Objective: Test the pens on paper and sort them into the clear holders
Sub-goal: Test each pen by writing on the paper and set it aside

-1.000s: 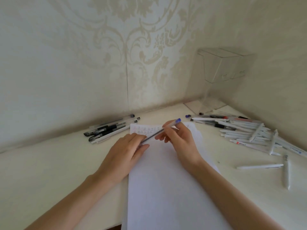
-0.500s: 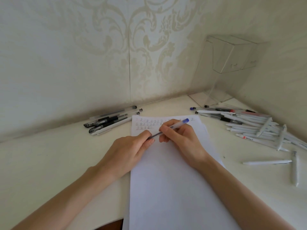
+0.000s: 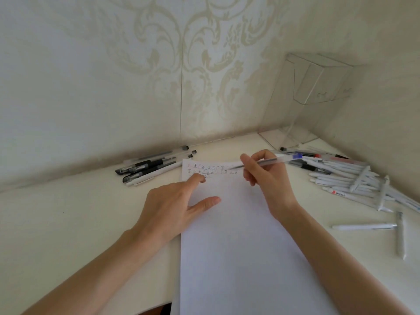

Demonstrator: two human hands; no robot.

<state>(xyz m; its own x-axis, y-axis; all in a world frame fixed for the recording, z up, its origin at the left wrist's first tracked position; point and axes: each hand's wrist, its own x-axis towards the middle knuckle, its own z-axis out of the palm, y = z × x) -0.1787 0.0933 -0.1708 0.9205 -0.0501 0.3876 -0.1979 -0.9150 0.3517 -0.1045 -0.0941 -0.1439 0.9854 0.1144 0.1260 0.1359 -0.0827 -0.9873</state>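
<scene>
A white sheet of paper [image 3: 238, 235] lies in front of me, with rows of small written marks [image 3: 211, 169] along its top edge. My right hand [image 3: 266, 176] pinches a clear pen with a blue end [image 3: 272, 161], its tip hovering over the marks. My left hand [image 3: 172, 203] rests flat on the paper's left edge with fingers spread, holding nothing. Clear holders [image 3: 318, 80] stand in the far right corner against the wall.
A small group of black and white pens [image 3: 150, 169] lies left of the paper near the wall. A large heap of white pens [image 3: 354, 180] covers the desk on the right, with two loose white pens [image 3: 381, 227] nearer me.
My left hand let go of the pen and opened flat onto the paper. My right hand swung the pen to the right and up, keeping hold of it alone.
</scene>
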